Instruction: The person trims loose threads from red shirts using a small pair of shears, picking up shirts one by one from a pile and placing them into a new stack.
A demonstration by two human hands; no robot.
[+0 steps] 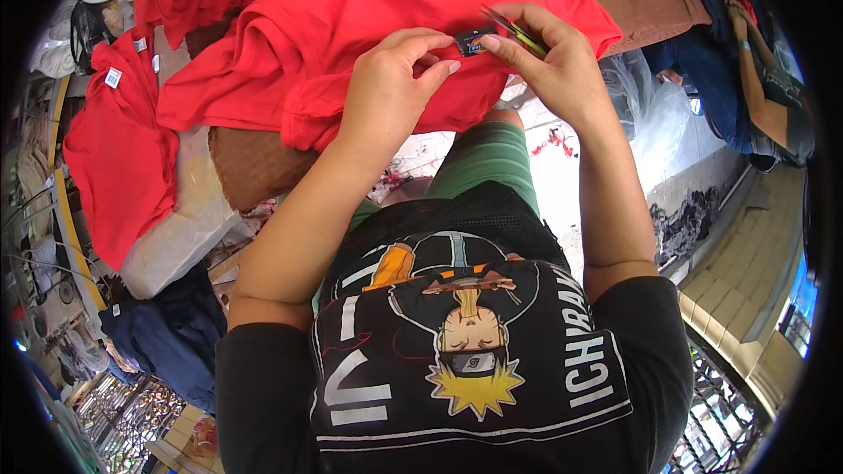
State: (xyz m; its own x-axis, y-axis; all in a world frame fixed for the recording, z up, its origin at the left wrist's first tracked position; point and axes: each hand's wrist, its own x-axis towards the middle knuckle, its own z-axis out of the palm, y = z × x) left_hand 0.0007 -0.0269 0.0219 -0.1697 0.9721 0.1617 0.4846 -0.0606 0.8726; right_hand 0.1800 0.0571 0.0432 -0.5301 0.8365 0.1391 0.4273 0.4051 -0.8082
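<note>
A small black clothing label [471,41] with a coloured print is stretched between my two hands above a red garment [338,31]. My left hand [392,79] pinches the label's left end between thumb and fingertips. At its right end, the thumb of my right hand [562,70] presses on the label. The same right hand is closed around a pair of thread snips [527,39] with yellowish handles, their dark tips pointing up and left. Part of the snips is hidden by my fingers. Whether the label is sewn to the garment I cannot tell.
Another red garment [118,167] with white tags hangs at the left, over a plastic-wrapped bundle [180,228]. Dark blue cloth [171,325] lies below it. Brown material [650,0] is under the red pile. At the far right, another person's arm [755,79] reaches toward dark fabric.
</note>
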